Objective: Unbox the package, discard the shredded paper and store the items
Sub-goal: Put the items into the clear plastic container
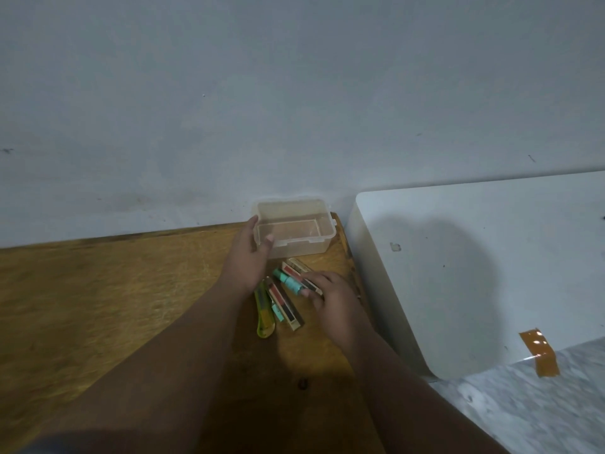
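A clear plastic storage container stands open and empty at the back of the wooden table. My left hand holds its left wall, thumb inside the rim. In front of it lie small items: a teal tube, a red-and-black box under it, a second red-and-black box, a smaller teal piece and a beige box. My right hand grips the teal tube and the box under it at their near end.
A yellow-green utility knife lies left of the items, near my left wrist. A white board with brown tape leans against the table's right side on a marble floor. A grey wall backs the table.
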